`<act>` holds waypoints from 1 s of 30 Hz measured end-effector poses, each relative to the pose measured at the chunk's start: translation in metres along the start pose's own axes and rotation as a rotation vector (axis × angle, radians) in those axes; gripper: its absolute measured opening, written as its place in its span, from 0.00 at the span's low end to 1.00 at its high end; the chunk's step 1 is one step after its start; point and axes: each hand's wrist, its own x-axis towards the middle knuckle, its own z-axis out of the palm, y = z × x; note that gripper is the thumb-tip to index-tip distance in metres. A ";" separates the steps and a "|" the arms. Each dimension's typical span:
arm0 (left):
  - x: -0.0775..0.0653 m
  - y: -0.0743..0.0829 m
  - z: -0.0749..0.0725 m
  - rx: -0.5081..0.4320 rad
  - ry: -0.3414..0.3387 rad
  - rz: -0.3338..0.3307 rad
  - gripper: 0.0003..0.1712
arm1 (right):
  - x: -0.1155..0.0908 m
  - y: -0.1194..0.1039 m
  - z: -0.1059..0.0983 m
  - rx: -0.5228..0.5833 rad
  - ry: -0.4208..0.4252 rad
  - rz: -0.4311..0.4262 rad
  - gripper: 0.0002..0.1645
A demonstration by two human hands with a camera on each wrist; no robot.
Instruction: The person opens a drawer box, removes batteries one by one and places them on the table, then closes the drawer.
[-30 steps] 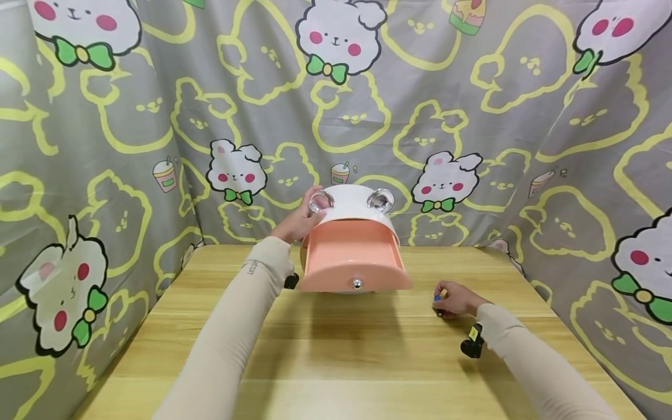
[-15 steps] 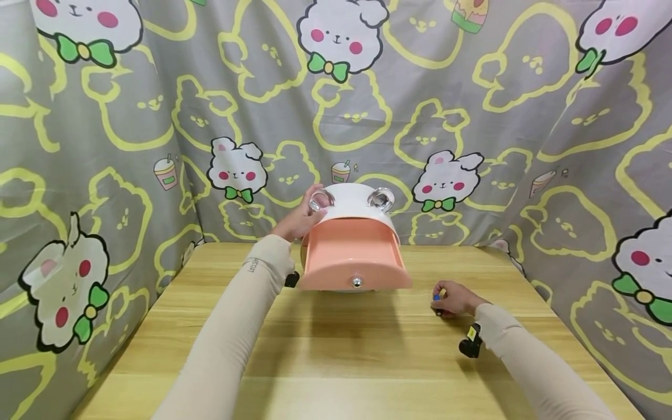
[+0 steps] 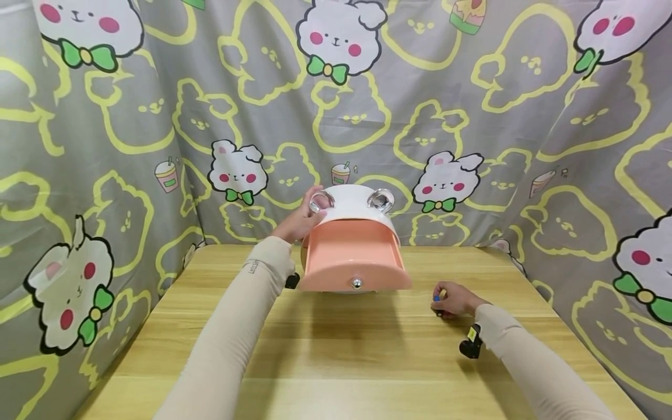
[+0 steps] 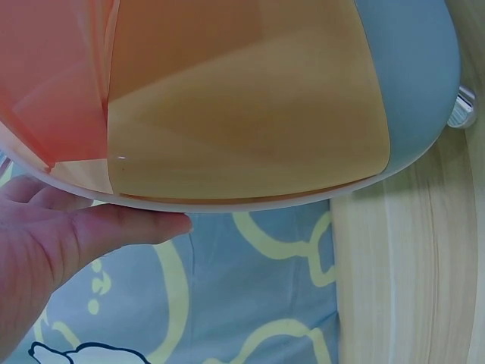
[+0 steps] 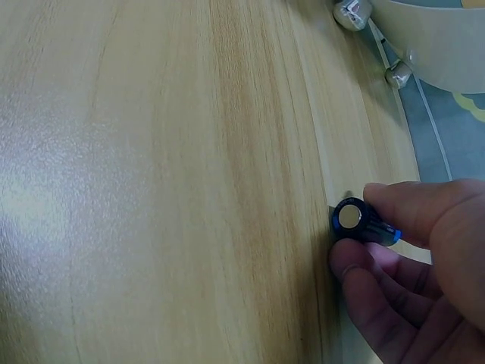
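Note:
A white desktop drawer box (image 3: pixel 350 201) with two shiny ear-shaped rings stands toward the back of the table, its pink drawer (image 3: pixel 341 269) pulled out. My left hand (image 3: pixel 301 223) grips the box at its upper left, by the left ear (image 3: pixel 321 201). In the left wrist view, the thumb (image 4: pixel 144 229) lies along the box's rim; the other fingers are mostly hidden. To the right of the drawer, my right hand (image 3: pixel 458 299) pinches a small dark blue battery (image 5: pixel 351 218) between thumb and fingers, close over the table. Its round metal end faces the right wrist camera.
The wooden table (image 3: pixel 325 361) stretches in front of the box. A patterned grey curtain (image 3: pixel 362 140) hangs behind and at both sides. Black wrist cameras (image 3: pixel 471 343) sit under the sleeves. Shiny round feet (image 5: pixel 352 14) show under the box.

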 end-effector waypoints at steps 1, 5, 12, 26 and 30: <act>0.000 0.000 0.000 0.000 0.000 0.003 0.35 | 0.000 0.000 0.000 0.006 0.001 0.007 0.11; 0.000 -0.001 -0.001 -0.002 0.000 0.004 0.35 | 0.001 0.001 0.001 0.011 0.003 0.007 0.11; 0.000 0.000 -0.001 -0.009 0.001 0.009 0.36 | 0.003 0.002 0.001 -0.009 0.003 0.012 0.11; 0.002 0.001 -0.001 -0.009 -0.002 0.004 0.36 | -0.002 -0.002 -0.002 -0.018 0.004 -0.009 0.11; 0.002 0.001 -0.001 -0.006 -0.010 0.005 0.36 | -0.004 -0.005 -0.008 -0.014 0.002 -0.010 0.11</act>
